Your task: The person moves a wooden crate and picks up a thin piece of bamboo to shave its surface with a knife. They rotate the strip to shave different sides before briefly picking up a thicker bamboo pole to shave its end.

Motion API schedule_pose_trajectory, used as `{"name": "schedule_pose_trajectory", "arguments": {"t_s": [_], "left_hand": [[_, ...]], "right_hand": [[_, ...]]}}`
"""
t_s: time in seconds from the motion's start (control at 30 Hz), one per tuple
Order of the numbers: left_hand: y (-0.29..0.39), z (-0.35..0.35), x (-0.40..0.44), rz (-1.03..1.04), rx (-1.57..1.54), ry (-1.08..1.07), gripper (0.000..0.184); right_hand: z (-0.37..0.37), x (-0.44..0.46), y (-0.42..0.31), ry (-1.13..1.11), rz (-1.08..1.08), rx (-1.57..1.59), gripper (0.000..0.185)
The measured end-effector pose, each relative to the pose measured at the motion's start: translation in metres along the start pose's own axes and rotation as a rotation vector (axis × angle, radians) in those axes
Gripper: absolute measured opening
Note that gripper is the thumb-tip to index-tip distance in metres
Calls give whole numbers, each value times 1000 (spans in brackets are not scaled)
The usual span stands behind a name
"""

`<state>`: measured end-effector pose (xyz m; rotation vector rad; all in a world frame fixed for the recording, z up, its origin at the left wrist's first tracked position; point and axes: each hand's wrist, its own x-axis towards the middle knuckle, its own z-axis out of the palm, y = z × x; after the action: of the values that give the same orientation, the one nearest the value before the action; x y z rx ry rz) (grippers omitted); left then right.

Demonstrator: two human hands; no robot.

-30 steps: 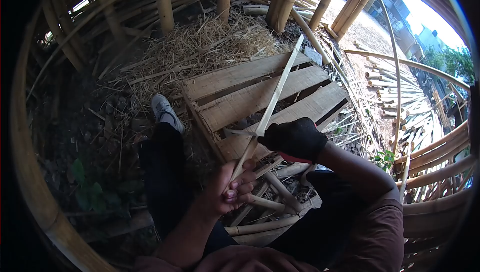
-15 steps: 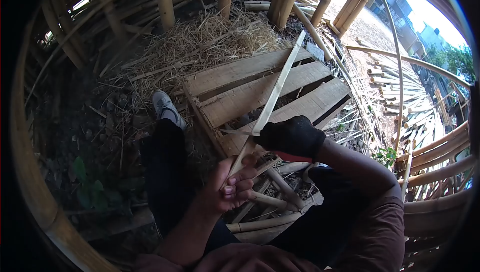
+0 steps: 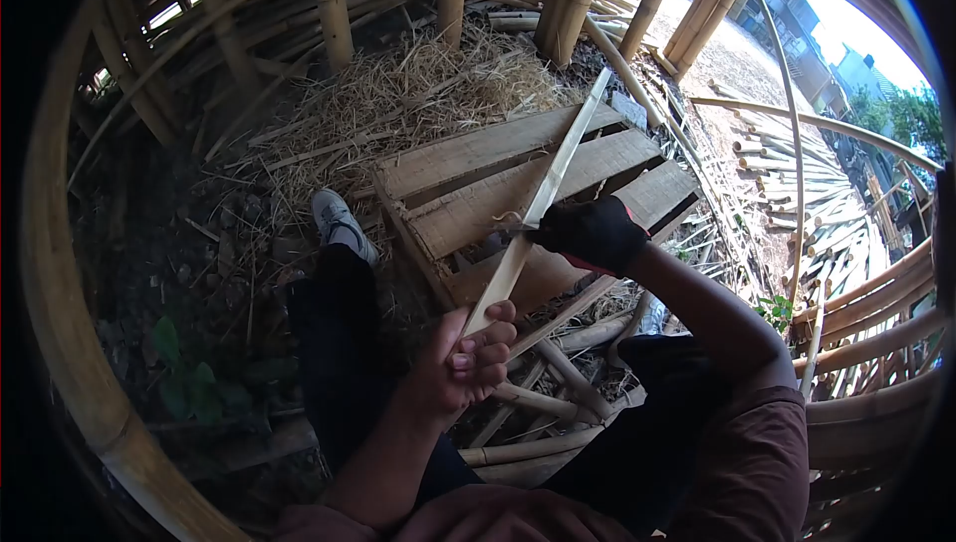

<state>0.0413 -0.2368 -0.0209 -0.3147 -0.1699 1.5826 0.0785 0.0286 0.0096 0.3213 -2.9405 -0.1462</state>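
Observation:
My bare left hand [image 3: 468, 363] is closed around the near end of a long, pale bamboo strip [image 3: 561, 164], which slants up and away over a slatted wooden crate [image 3: 478, 206]. My right hand [image 3: 595, 235], in a black glove with red trim, is closed on a knife [image 3: 516, 229]. Its handle is hidden in the glove. The short blade lies across the strip about midway along, and a thin curled shaving stands beside it.
Dry shavings [image 3: 418, 94] are heaped behind the crate. Bamboo posts [image 3: 570, 4] stand beyond, and a curved bamboo pole [image 3: 60, 343] runs down the left side. Cut bamboo poles [image 3: 817, 184] lie outside at right. My shoe [image 3: 334, 214] is left of the crate.
My right hand has moved up and away along the strip with the knife, and a curled shaving now shows at the blade. My left hand keeps its hold on the near end.

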Motion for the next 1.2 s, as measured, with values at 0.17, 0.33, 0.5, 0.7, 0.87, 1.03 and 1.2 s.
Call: {"name": "schedule_pose_trajectory", "arguments": {"t_s": [0.17,0.33,0.5,0.7,0.87,1.03,1.2], "left_hand": [[-9,-5,7,-26,123,17,17],[-1,1,4,-19,120,47,18],[-1,-1,9,6,154,55,17],[12,9,8,-2,155,23,17],[13,11,8,34,208,93,18],[-2,19,1,33,336,124,21],[-5,13,2,33,487,255,20]], "right_hand": [[1,4,51,-271,344,-155,30],[2,4,57,-169,235,-214,23],[0,9,62,-198,263,-221,19],[3,16,57,-135,286,-336,17],[14,17,61,-24,326,-393,17],[32,-31,153,-28,675,-492,29],[2,-26,103,13,587,-406,28]]}}
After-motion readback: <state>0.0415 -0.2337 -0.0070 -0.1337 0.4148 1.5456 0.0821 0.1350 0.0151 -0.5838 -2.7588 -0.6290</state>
